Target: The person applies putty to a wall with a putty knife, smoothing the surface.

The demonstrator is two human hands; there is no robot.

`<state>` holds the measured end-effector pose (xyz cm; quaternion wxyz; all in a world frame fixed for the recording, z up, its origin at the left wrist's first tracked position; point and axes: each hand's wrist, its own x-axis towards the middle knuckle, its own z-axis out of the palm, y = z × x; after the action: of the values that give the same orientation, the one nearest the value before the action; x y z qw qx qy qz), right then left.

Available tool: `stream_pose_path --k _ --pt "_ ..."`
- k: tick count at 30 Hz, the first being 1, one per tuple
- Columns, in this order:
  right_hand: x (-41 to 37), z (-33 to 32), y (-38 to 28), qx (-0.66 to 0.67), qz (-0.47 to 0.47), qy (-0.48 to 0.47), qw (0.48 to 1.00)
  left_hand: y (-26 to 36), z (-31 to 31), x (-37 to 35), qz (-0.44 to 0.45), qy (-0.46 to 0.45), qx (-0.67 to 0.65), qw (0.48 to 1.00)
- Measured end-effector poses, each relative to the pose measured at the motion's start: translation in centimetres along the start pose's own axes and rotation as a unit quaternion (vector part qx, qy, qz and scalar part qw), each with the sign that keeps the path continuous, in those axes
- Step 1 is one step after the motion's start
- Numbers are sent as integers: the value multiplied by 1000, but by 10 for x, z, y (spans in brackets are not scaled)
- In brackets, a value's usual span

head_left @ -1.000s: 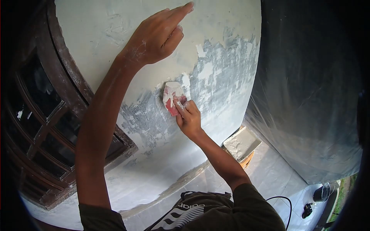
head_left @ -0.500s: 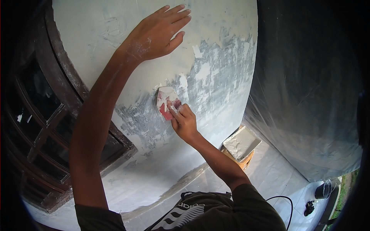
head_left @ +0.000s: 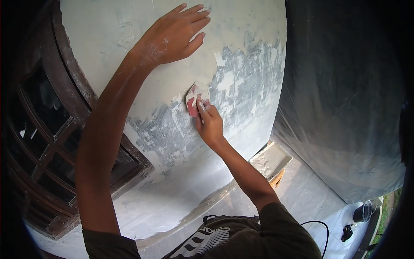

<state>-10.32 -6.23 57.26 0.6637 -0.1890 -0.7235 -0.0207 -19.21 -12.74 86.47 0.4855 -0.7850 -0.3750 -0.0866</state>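
My right hand (head_left: 210, 123) grips a red putty scraper (head_left: 192, 102) smeared with white putty, its blade against the wall. Around the tool the wall (head_left: 172, 77) shows a band of bare grey with white patches, and smooth cream putty covers the part above. Higher up, my left hand (head_left: 179, 36) lies flat against the cream area with its fingers spread, holding nothing. White putty marks its wrist and the fingers of my right hand.
At left is a dark wooden window frame (head_left: 71, 56) with glass panes. Low on the right, a tray of white putty (head_left: 271, 160) rests on a brownish support. A plastic sheet (head_left: 340, 108) hangs at right, with a black bucket (head_left: 362, 212) on the tiled floor beyond.
My right hand and the scraper have moved up and slightly right along the wall. My left hand stays in nearly the same place.
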Motion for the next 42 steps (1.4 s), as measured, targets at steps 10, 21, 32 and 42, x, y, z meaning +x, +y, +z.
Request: stream_pose_path --k 10,21,32,42 --pt "83 -11 25 -63 14 71 995 -7 5 -7 -6 -17 19 1000" --pt "18 -14 -10 57 8 54 997 -7 34 -6 1 37 175 984" --pt "-15 6 -10 3 -47 -2 999 3 15 -4 -19 -9 136 990" --pt "80 -4 23 -54 -6 79 995 0 10 -7 -20 -21 134 991"
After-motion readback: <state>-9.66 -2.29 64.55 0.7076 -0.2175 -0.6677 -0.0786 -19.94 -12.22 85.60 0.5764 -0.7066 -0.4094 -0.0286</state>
